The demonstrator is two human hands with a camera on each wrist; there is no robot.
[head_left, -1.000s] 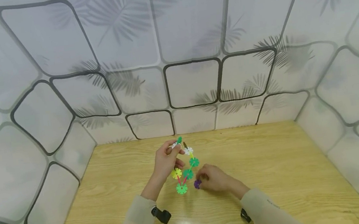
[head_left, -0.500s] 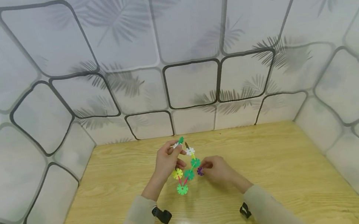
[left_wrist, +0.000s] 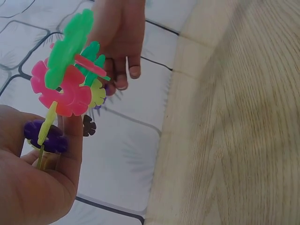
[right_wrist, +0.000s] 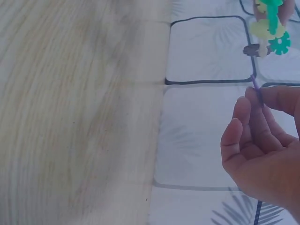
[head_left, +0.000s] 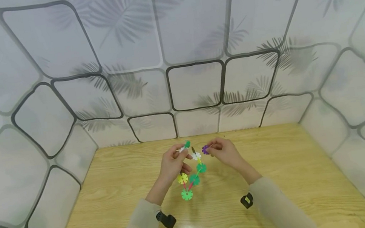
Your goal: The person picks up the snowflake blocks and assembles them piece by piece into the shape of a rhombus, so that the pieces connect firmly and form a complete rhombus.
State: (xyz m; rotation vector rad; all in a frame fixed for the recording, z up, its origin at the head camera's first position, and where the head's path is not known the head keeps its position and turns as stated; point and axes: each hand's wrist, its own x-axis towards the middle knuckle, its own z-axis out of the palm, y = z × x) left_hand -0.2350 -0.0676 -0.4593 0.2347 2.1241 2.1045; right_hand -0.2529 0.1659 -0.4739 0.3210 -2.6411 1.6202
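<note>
My left hand (head_left: 171, 165) holds a linked chain of notched plastic snowflake discs, gripping it near a white disc at the top. From there the chain loops down through a yellow disc (head_left: 182, 178) to a light green disc (head_left: 187, 194). Its other side climbs past darker green discs to a white disc (head_left: 196, 156) and a brown disc (head_left: 193, 149). In the left wrist view a pink disc (left_wrist: 75, 98) and a purple disc of the chain show by the palm. Thumb and fingertips of my right hand (head_left: 227, 153) pinch a loose purple snowflake disc (head_left: 205, 149), just right of the brown one.
A wood-grain table (head_left: 279, 178) lies beneath both hands. Pale patterned panels (head_left: 196, 85) rise behind it and at both sides. Each wrist carries a small black camera (head_left: 166, 220).
My right hand has moved up and away from me with the purple disc, from beside the lower chain to beside its top. The left hand and chain shift only slightly.
</note>
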